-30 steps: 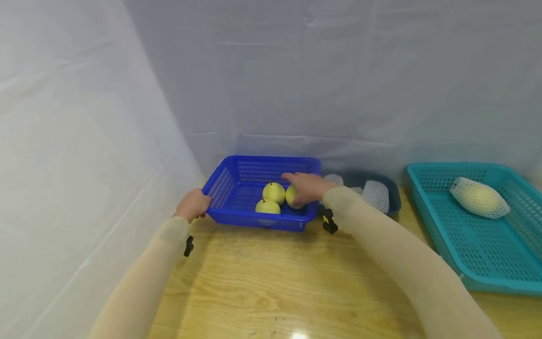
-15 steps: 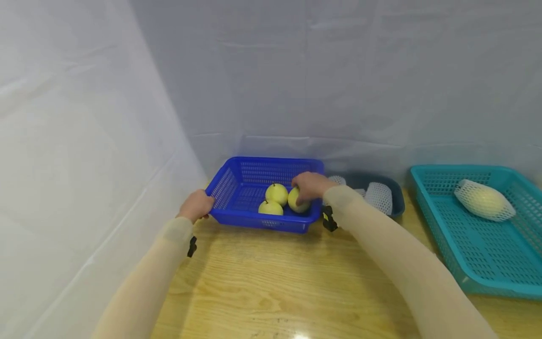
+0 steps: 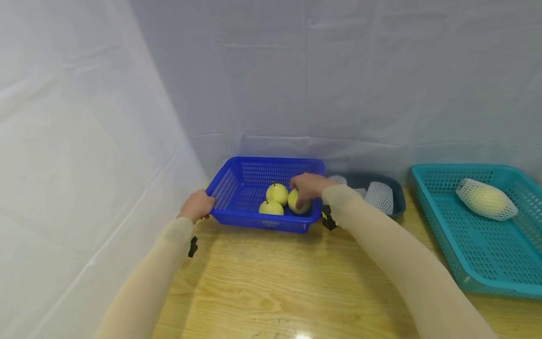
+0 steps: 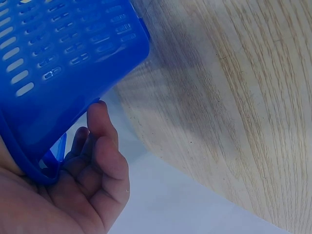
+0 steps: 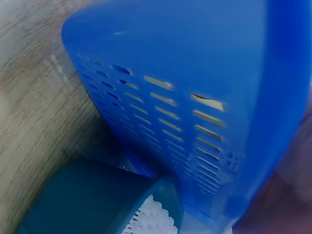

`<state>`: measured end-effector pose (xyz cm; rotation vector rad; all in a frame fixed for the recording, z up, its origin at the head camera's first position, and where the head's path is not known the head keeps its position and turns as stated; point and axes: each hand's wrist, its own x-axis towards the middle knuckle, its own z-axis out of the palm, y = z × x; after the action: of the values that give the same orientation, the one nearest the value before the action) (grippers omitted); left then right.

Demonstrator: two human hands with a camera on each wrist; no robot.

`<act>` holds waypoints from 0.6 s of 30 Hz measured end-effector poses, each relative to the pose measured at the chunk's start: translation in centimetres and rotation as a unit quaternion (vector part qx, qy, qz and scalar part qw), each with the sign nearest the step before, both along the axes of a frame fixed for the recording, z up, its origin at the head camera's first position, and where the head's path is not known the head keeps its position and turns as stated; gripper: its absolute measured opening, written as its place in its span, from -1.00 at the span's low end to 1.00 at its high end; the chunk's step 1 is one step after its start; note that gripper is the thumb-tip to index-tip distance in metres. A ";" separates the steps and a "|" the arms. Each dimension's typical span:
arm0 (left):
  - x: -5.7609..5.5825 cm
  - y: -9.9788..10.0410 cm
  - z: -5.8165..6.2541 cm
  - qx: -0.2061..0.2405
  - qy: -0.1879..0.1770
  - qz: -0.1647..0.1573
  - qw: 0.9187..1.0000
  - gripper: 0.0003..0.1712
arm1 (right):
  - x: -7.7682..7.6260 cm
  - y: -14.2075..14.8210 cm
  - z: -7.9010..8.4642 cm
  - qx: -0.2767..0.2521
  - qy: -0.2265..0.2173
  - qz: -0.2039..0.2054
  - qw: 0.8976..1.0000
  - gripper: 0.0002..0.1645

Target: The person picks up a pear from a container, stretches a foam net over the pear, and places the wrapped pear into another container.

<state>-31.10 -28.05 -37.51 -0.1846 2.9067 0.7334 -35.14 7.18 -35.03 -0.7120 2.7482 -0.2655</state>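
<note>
A blue slotted basket (image 3: 230, 219) stands near the back wall with three yellow-green pears in its right half. My left hand (image 3: 197, 205) grips the basket's left rim; in the left wrist view, the fingers (image 4: 109, 158) curl beneath that rim. Reaching over the right side, my right hand (image 3: 311, 185) holds the rightmost pear (image 3: 298, 203) with fingers curled over it. Beside it lie the back pear (image 3: 277, 193) and the front pear (image 3: 271, 207). In the right wrist view, the basket's outer wall (image 5: 170, 44) hides most of the pears, though yellow shows through its slots.
A dark teal tub (image 3: 398, 200) with white foam nets (image 3: 379, 197) sits close against the blue basket's right side. Farther right stands a larger turquoise basket (image 3: 482, 254) holding one net-wrapped fruit (image 3: 487, 198). White sheeting (image 3: 271, 84) borders the wooden table (image 3: 262, 278) behind and left.
My right hand's fingers have curled down around the rightmost pear, which sits slightly farther right from the back pear. The left hand keeps its grip on the rim. The head view has shifted slightly.
</note>
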 end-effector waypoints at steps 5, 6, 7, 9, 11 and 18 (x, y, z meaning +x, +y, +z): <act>-0.1 0.0 -0.1 0.006 -0.003 0.005 1.000 -0.67 | -0.2 -0.1 -0.3 0.008 0.006 0.009 1.000 -0.12; -0.1 0.0 -0.1 0.008 -0.003 0.005 1.000 -0.67 | -0.3 -0.1 -0.4 0.008 0.008 0.010 1.000 -0.13; -0.1 0.0 -0.2 0.008 -0.004 0.006 1.000 -0.67 | -0.3 -0.1 -0.5 0.009 0.011 0.014 1.000 -0.14; 0.0 0.0 -0.1 0.008 -0.003 0.007 1.000 -0.67 | -0.4 -0.1 -0.6 0.010 0.017 0.021 1.000 -0.17; 0.0 0.1 -0.1 0.007 -0.003 0.007 1.000 -0.68 | -0.5 -0.2 -0.6 0.010 0.022 0.027 0.999 -0.19; 0.2 0.2 0.2 0.006 0.002 0.005 1.000 -0.68 | -0.2 -0.2 -0.5 0.002 0.030 0.036 0.999 -0.24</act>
<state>-30.89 -27.86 -37.34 -0.1966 2.9061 0.7522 -35.31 6.95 -35.56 -0.8304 2.7719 -0.2272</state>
